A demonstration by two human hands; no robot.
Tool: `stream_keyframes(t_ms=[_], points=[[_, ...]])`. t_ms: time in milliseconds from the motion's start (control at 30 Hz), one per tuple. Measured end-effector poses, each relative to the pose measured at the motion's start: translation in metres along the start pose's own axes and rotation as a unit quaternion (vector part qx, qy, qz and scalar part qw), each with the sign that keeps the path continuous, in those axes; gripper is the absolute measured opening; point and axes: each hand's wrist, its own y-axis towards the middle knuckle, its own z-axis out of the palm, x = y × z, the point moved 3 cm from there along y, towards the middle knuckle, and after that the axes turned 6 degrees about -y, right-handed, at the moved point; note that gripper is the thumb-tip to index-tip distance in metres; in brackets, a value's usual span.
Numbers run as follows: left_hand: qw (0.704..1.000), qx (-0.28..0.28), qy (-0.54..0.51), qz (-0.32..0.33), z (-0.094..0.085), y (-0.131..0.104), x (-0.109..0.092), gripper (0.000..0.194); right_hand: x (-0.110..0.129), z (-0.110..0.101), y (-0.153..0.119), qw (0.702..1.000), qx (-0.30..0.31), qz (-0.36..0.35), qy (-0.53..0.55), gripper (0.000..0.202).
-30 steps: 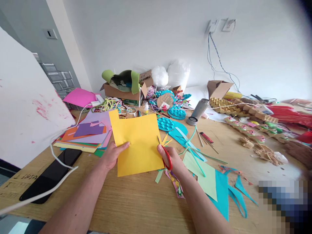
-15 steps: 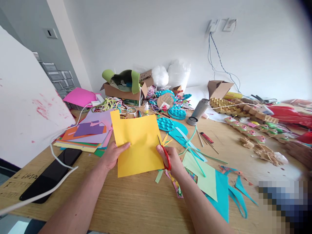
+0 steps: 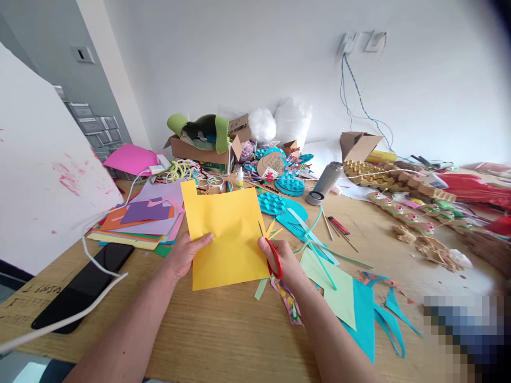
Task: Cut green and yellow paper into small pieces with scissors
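Observation:
Above the table, my left hand (image 3: pixel 189 252) pinches the left edge of a yellow sheet of paper (image 3: pixel 227 239), thumb on top. A rectangular notch is missing from the sheet's top edge, leaving a tab at the upper left. My right hand (image 3: pixel 283 260) grips red-handled scissors (image 3: pixel 276 259) at the sheet's right edge, with the thumb near the paper; the blades point up and away. Whether the blades touch the paper I cannot tell. Thin yellow strips (image 3: pixel 273 230) lie just behind the scissors.
Coloured paper (image 3: pixel 136 223) is stacked at left, near a black phone (image 3: pixel 83 287) crossed by a white cable. Pale green paper (image 3: pixel 331 292) and blue sheets lie at right. A grey flask (image 3: pixel 325 183), egg-carton pieces (image 3: pixel 395 178) and a filled cardboard box (image 3: pixel 203 154) stand farther back.
My right hand and the scissors have shifted slightly to the right. The yellow sheet and my left hand are almost unmoved.

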Motion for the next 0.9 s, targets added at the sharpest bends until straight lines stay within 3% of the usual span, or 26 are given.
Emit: stream_keyframes(t_ms=[267,633,900], points=[[1.000,0.010,0.010,-0.011,0.003,-0.001,-0.001,0.065,0.005,-0.002,-0.001,1.000,-0.007,0.004,-0.007,0.056],[1.000,0.015,0.012,-0.012,0.004,-0.002,-0.001,0.064,-0.005,0.003,0.003,0.999,-0.025,-0.029,0.016,0.053],[1.000,0.008,0.010,-0.012,0.004,-0.002,-0.002,0.061,-0.004,0.004,0.003,0.998,-0.047,0.002,0.044,0.055]])
